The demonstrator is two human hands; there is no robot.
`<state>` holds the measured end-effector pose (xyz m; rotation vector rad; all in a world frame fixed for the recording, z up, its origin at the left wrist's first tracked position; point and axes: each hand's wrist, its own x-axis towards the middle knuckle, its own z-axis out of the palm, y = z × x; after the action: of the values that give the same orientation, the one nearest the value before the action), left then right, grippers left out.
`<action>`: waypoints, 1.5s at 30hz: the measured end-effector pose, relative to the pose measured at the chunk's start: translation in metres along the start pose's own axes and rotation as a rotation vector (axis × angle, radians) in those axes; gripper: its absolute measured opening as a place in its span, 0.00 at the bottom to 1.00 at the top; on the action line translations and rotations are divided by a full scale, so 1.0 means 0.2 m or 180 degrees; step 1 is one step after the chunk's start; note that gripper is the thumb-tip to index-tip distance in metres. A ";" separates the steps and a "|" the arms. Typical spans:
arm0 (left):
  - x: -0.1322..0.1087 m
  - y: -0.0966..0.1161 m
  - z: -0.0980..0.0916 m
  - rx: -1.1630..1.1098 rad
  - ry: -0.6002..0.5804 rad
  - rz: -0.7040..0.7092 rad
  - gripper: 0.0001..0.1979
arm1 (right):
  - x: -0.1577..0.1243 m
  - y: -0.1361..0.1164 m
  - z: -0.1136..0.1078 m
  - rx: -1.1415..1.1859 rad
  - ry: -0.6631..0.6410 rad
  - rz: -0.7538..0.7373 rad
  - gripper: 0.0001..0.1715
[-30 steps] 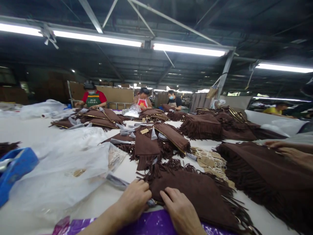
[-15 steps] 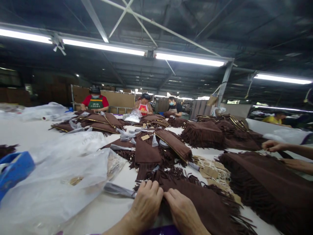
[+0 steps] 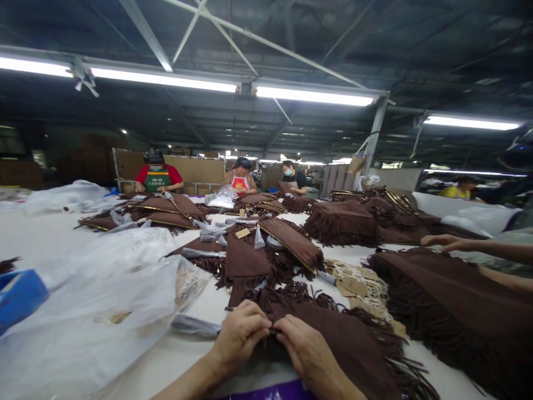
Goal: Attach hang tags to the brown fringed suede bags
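Observation:
A dark brown fringed bag (image 3: 337,333) lies on the white table right in front of me. My left hand (image 3: 244,332) pinches its near left edge, fingers bent and pressed together. Just to the right, my right hand (image 3: 302,341) grips the same edge, its fingertips almost meeting those of the left. A thin dark strip of the edge shows between the two hands; the exact part pinched is hidden by the fingers. Beyond them lies a stack of brown bags (image 3: 247,261) with gold zips, a paper tag (image 3: 242,233) and plastic-wrapped parts.
Clear plastic bags (image 3: 104,316) spread over the left side, near a blue tape dispenser (image 3: 23,300). Tags with white strings (image 3: 358,286) lie right of centre. At the right a co-worker's hand (image 3: 447,243) touches another fringed bag (image 3: 466,305). Several people work across the table.
My hands have shifted slightly along the bag's edge, with the left fingers more tightly bent and the edge lifted between them. The co-worker's hand at the right has moved left and flattened out.

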<state>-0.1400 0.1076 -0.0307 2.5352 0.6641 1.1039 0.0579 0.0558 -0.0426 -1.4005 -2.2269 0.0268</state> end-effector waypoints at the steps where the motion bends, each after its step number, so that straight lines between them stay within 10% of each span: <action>1: 0.01 0.01 0.00 -0.0158 0.0055 -0.0093 0.15 | 0.00 0.00 0.00 0.0028 -0.0021 0.0021 0.13; 7: 0.06 0.02 -0.18 -0.0515 -0.0090 -0.0678 0.19 | 0.00 0.02 -0.03 0.0136 0.0032 0.0163 0.12; 12: 0.00 -0.04 -0.43 0.0570 -0.1204 -0.0421 0.15 | -0.01 0.03 -0.06 0.0083 0.0156 0.0045 0.13; 15: -0.05 -0.04 -0.49 0.1198 -0.1140 -0.0765 0.15 | -0.01 0.02 -0.06 -0.0012 0.0144 0.0008 0.13; 19: -0.06 0.04 -0.39 0.1238 -0.0824 -0.0868 0.03 | -0.01 0.02 -0.05 -0.0074 0.0118 0.0001 0.14; 26: 0.01 0.03 -0.02 0.1295 -0.1382 -0.0896 0.17 | -0.04 -0.03 -0.03 -0.0698 0.0642 -0.0418 0.17; 30: 0.02 -0.04 0.01 0.0883 -0.1229 -0.0537 0.12 | 0.00 -0.15 -0.02 -0.0983 0.1265 -0.1344 0.18; 35: 0.02 -0.09 -0.03 0.1263 -0.1454 -0.0284 0.08 | 0.05 -0.19 0.00 -0.0839 0.1383 -0.1406 0.23; 39: 0.04 -0.16 -0.12 0.1817 -0.1608 -0.0448 0.10 | -0.09 -0.03 -0.11 -0.0935 0.1256 -0.1280 0.24; 45: 0.05 -0.22 -0.20 0.1891 -0.1573 -0.0539 0.12 | -0.70 0.55 -0.37 -0.1536 0.1164 -0.1111 0.14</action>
<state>-0.1767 0.1529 -0.0181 2.9801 1.1575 0.2021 0.2280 -0.0293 -0.0651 -1.0959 -2.2021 -0.8645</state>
